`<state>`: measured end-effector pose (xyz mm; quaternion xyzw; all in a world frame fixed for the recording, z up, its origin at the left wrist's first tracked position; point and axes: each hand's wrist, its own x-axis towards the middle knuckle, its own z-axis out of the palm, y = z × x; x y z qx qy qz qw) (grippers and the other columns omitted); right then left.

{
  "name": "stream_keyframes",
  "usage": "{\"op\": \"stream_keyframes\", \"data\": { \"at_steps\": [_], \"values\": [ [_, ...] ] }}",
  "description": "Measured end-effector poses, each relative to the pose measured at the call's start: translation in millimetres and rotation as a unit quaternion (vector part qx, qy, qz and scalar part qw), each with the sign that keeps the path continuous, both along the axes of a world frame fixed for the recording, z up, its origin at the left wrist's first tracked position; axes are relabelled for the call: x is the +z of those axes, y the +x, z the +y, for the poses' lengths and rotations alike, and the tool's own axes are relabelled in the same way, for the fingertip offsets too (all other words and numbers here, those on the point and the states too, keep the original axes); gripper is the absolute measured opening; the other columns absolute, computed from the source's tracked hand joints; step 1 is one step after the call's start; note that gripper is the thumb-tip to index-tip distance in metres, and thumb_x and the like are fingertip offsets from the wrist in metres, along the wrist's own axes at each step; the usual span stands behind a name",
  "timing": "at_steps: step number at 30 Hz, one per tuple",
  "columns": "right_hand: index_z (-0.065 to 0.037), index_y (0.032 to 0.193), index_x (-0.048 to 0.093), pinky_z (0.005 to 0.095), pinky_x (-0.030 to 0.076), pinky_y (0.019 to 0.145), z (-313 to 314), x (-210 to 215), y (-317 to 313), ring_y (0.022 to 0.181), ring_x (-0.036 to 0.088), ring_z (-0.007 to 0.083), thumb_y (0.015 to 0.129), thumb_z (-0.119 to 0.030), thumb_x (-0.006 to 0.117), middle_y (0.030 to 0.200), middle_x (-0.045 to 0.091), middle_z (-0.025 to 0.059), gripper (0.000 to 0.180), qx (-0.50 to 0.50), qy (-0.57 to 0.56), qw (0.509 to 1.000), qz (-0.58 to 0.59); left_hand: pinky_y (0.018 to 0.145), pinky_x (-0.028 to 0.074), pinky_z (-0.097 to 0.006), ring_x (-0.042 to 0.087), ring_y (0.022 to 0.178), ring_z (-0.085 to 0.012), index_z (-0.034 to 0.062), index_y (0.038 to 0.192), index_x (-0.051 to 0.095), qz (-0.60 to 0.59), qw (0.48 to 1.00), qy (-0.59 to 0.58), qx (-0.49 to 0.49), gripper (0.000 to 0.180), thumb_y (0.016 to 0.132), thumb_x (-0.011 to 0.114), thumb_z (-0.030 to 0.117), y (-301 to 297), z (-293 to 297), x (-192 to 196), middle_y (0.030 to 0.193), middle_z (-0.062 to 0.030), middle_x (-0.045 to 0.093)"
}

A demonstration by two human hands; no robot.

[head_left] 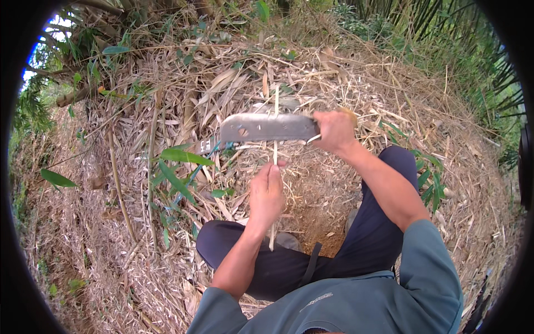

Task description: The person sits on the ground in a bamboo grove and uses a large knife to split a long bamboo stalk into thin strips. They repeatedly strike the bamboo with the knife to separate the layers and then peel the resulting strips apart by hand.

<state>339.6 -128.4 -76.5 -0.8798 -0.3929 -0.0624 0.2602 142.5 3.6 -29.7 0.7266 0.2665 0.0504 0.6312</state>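
A thin, pale strip, seemingly split bamboo (276, 99), runs upright between my legs and out in front of me. My left hand (266, 196) is closed around its lower middle, and its near end shows below the hand. My right hand (335, 131) grips the handle of a machete (267, 129), which is mostly hidden in the fist. The broad grey blade points left, with a hole near its squared tip. It lies across the strip beyond my left hand and covers a short stretch of it.
Dry leaves and stalks (222, 83) litter the ground. A dark flat piece with white markings (207, 146) lies beyond the blade tip. Green leaves (186, 156) and thin upright stems (153, 167) stand left. Bare brown soil (317, 222) shows between my bent legs (384, 217).
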Motion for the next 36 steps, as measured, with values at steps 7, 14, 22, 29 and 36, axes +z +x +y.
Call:
{"op": "stream_keyframes", "data": {
  "at_steps": [7,14,22,29,36],
  "values": [
    [-0.012,0.084,0.074,0.0347,0.055,0.055,4,0,8,0.054,0.068,0.017,0.076,-0.03,0.072,0.065,0.07,0.0031,0.02,0.018,0.019,1.0,0.002,0.047,0.027,-0.026,0.032,0.052,-0.0036,0.0003,0.115,0.062,-0.035,0.996,0.082,-0.023,0.028,0.108,0.044,0.021,-4,0,-4,0.06,0.0067,0.036],
    [-0.01,0.077,0.069,0.037,0.054,0.055,11,-8,7,0.053,0.067,0.0196,0.077,-0.033,0.071,0.064,0.068,0.0078,0.024,0.06,0.074,0.995,-0.04,0.047,0.026,-0.024,0.032,0.052,-0.0021,0.0016,0.116,0.061,-0.004,1.0,-0.019,-0.02,0.029,0.109,0.044,0.024,-9,-6,8,0.06,0.0084,0.036],
    [-0.008,0.085,0.073,0.0353,0.056,0.058,3,15,3,0.057,0.069,0.0208,0.081,-0.037,0.067,0.063,0.068,0.0069,0.03,0.085,0.059,0.991,-0.079,0.044,0.023,-0.021,0.03,0.049,-0.0004,-0.0002,0.119,0.059,-0.031,0.998,0.018,-0.049,0.03,0.11,0.045,0.025,-15,-9,16,0.06,0.0091,0.035],
    [-0.007,0.098,0.077,0.0354,0.049,0.051,-11,13,42,0.052,0.063,0.0216,0.083,-0.034,0.07,0.06,0.065,0.0092,0.032,-0.21,0.039,0.967,0.138,0.045,0.025,-0.022,0.032,0.05,-0.0008,-0.0009,0.121,0.06,-0.031,0.999,0.008,-0.033,0.03,0.108,0.048,0.023,-16,-7,22,0.061,0.0078,0.039],
    [-0.01,0.084,0.075,0.0299,0.051,0.053,11,-4,-31,0.047,0.062,0.0166,0.082,-0.04,0.071,0.058,0.066,0.0046,0.03,0.105,0.083,0.985,-0.107,0.05,0.035,-0.035,0.043,0.05,-0.016,-0.0023,0.105,0.062,-0.011,0.996,0.088,0.0,0.023,0.105,0.046,0.015,-6,5,-2,0.058,-0.0049,0.046]
  ]
}}
